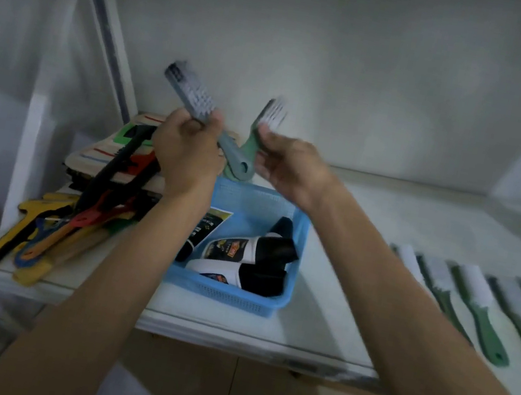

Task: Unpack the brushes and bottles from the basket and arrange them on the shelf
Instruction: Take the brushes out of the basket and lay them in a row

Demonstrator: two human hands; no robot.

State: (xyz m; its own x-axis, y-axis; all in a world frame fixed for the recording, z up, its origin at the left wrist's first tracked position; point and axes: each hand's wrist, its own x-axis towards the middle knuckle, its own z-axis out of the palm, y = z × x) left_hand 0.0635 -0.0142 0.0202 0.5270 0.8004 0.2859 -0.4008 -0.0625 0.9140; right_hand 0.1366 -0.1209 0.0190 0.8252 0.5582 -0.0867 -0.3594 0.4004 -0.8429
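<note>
Hands raised above the back rim of a blue basket (263, 302) that stands on a white shelf (370, 216), near its front edge. The left hand (187, 149) has its fingers closed around the middle of a grey brush (196, 99), whose bristled head tilts up toward the back left corner of the shelf while its handle end points down to the right. The right hand (289, 164) has its fingers closed on a green brush (259, 134), its white bristles uppermost; the handle ends of the two brushes cross or touch just above the basket, and blur hides which. Inside the basket lie white bottles (235, 250) with black caps, on their sides, with a dark printed packet (208, 226) against the left wall. Along the right part of the shelf, toward its front edge, a row of green brushes (483, 306) with white bristles lies side by side, handles toward the front. At the left end of the shelf a heap of coloured long-handled tools (74, 220) rests partly on a stack of striped boards (110, 150); the heap lies just beside the basket
</note>
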